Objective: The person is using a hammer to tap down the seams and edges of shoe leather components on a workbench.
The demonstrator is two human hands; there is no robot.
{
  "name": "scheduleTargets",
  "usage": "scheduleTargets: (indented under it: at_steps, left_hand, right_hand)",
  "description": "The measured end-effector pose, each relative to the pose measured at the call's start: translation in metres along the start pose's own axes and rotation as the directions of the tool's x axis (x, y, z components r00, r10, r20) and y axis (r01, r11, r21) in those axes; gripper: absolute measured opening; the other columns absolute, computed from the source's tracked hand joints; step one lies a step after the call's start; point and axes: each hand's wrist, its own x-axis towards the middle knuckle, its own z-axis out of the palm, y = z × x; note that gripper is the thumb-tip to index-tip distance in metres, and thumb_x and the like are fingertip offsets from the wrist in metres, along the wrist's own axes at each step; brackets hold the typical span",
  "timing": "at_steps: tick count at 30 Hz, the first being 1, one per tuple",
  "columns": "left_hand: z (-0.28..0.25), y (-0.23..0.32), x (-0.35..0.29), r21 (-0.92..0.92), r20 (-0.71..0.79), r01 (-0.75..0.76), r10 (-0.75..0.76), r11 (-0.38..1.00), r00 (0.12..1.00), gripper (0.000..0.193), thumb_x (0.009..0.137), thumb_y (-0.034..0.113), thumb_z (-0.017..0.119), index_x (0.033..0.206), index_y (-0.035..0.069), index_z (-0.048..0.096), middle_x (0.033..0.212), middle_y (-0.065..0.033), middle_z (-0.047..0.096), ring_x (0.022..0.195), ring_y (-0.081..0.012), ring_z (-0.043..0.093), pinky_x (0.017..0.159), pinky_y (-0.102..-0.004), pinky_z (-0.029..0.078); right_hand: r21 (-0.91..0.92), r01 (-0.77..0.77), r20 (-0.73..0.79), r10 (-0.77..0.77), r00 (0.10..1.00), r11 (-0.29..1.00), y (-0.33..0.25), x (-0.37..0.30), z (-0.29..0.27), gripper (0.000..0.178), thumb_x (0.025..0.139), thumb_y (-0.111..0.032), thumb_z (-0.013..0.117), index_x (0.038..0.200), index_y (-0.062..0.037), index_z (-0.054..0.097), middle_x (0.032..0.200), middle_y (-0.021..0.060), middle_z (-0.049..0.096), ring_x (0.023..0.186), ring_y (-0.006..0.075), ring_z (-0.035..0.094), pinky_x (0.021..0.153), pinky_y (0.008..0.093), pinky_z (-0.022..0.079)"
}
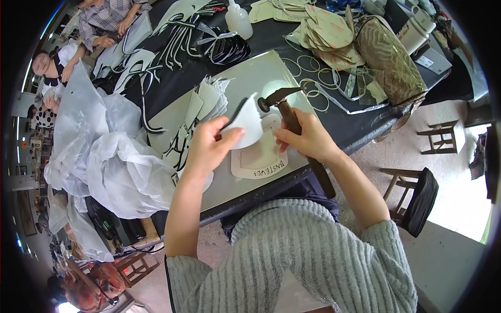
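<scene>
My left hand (211, 146) is closed on a curved white piece (247, 128) with a black edge, holding it up between thumb and fingers. In my right hand (313, 136) is a hammer (290, 119), its dark metal head raised close to the white piece. The wooden handle runs down past my wrist. Below both hands a pale card pattern (243, 166) with handwriting and drawn lines lies on the greyish work board (261, 67). Left of the pattern, a fanned pile of white pieces (210, 103) with black strips rests on the board.
Crumpled translucent plastic sheeting (122, 161) spreads to the left. A white squeeze bottle (238, 22), black-and-white straps (224, 48), card patterns (327, 31), elastic-like rings (315, 78) and a brown patterned roll (389, 57) occupy the far table. Co-workers sit at upper left; stools (412, 201) stand at right.
</scene>
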Motion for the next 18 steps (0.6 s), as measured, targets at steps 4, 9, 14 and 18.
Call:
scheduleTargets:
  at_steps: [4, 9, 14, 18]
  left_hand:
    - [0.006, -0.003, -0.021, -0.03, 0.037, 0.198, -0.197, 0.98, 0.98, 0.022, 0.086, 0.018, 0.076, 0.084, -0.001, 0.066, 0.071, 0.0043, 0.062, 0.063, -0.0005, 0.048, 0.053, -0.0202, 0.037]
    - [0.028, -0.017, -0.03, 0.041, 0.055, 0.161, -0.163, 0.986, 0.985, 0.027, 0.082, 0.012, 0.079, 0.098, -0.003, 0.062, 0.085, -0.0056, 0.072, 0.074, -0.005, 0.061, 0.062, -0.0226, 0.048]
    - [0.027, -0.007, -0.024, 0.275, 0.077, 0.093, -0.118, 0.957, 0.99, 0.03, 0.082, 0.005, 0.076, 0.104, -0.004, 0.059, 0.093, -0.0121, 0.073, 0.081, -0.0104, 0.066, 0.071, -0.0257, 0.052]
    - [0.023, -0.012, -0.021, 0.185, 0.142, 0.151, -0.178, 0.971, 0.974, 0.033, 0.081, 0.006, 0.076, 0.107, -0.006, 0.058, 0.094, -0.0137, 0.073, 0.082, -0.0124, 0.068, 0.072, -0.0268, 0.053]
  right_hand:
    - [0.054, -0.075, 0.004, 0.075, 0.997, 0.996, 0.01, 0.005, -0.007, 0.021, 0.094, -0.017, 0.065, 0.094, 0.0004, 0.053, 0.081, 0.0093, 0.07, 0.069, 0.0131, 0.071, 0.041, 0.0201, 0.041]
    - [0.035, -0.097, -0.019, 0.097, 0.995, 0.995, 0.014, 0.006, -0.002, 0.02, 0.095, -0.016, 0.063, 0.094, 0.0012, 0.053, 0.081, 0.0097, 0.069, 0.07, 0.0136, 0.072, 0.041, 0.0202, 0.041]
    - [0.033, -0.109, -0.036, 0.11, 0.993, 0.993, 0.012, 0.005, -0.003, 0.02, 0.095, -0.016, 0.063, 0.095, 0.0013, 0.053, 0.08, 0.0093, 0.069, 0.07, 0.0135, 0.072, 0.041, 0.0205, 0.042]
    - [0.04, -0.096, -0.036, 0.098, 0.995, 0.995, 0.01, 0.004, -0.001, 0.02, 0.095, -0.016, 0.062, 0.095, 0.0014, 0.053, 0.08, 0.0093, 0.069, 0.069, 0.0134, 0.072, 0.041, 0.0206, 0.042]
